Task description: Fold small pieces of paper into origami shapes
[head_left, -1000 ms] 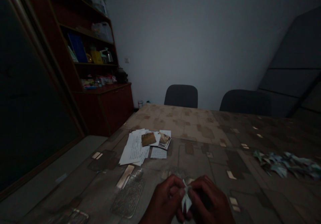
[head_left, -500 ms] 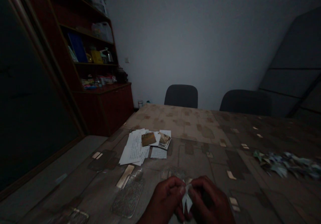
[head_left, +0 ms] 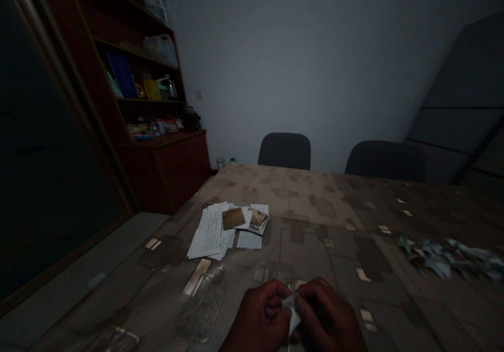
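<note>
Low in the view, a small pale piece of folded paper [head_left: 292, 310] is pinched between my two hands above the table. My left hand [head_left: 262, 312] grips it from the left, fingers curled in and thumb pressed on it. From the other side my right hand [head_left: 328, 312] holds it between thumb and forefinger. The fingers hide much of the paper, so its full shape cannot be made out. Beyond the hands and to the left lie loose printed sheets [head_left: 210, 236], with a brown picture card [head_left: 233, 219] and another picture [head_left: 258, 220] on top.
A patterned cloth covers the table [head_left: 303, 194]. To the right lies a heap of crumpled or folded paper pieces [head_left: 444, 257]. Two dark chairs [head_left: 284, 151] stand at the far edge. A red-brown cabinet [head_left: 169, 168] with filled shelves is at the left. The room is dim.
The folded paper has turned between my fingers, and less of its split, pointed end shows. My left hand's fingers have shifted and curled. The sheets and the heap have stayed put.
</note>
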{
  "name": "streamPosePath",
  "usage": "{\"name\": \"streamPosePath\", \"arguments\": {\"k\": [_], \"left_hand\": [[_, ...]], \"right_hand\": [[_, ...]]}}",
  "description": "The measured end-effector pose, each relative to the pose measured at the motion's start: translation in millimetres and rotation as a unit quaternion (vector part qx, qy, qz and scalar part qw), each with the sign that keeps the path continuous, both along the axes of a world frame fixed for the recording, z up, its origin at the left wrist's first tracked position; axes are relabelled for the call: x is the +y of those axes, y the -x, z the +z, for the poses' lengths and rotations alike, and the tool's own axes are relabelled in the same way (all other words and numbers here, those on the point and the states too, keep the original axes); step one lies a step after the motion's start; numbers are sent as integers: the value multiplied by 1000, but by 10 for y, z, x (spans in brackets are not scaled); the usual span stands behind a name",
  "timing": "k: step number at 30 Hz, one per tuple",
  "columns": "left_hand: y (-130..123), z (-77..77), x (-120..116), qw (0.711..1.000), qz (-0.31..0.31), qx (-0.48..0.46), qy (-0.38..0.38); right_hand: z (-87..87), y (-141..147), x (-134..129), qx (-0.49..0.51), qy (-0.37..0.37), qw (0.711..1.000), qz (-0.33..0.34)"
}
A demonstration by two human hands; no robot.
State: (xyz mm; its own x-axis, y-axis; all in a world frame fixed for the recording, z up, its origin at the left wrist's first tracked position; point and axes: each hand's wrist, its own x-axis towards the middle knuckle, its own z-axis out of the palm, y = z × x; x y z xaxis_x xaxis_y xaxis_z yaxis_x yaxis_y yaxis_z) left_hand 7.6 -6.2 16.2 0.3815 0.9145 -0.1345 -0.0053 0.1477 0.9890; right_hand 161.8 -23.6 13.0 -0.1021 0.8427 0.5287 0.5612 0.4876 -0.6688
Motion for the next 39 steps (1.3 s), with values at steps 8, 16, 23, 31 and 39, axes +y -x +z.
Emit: {"name": "streamPosePath", "arguments": {"k": [8,16,23,31,39], "left_hand": [[-27,-149,33,1000,-12,-11,16],[13,-102,21,999,-25,-26,-11],[33,52,26,996,-32,-79,-6],[29,37,52,996,-22,-81,-10],[46,18,54,997,-23,-69,-33]], "right_hand": [[29,-35,1,-33,18,999,-12],[28,-28,5,-25,-3,1000,-1],[47,-43,7,-13,18,999,24],[26,-46,16,12,20,999,31],[73,-88,26,-19,-44,999,-14]]}}
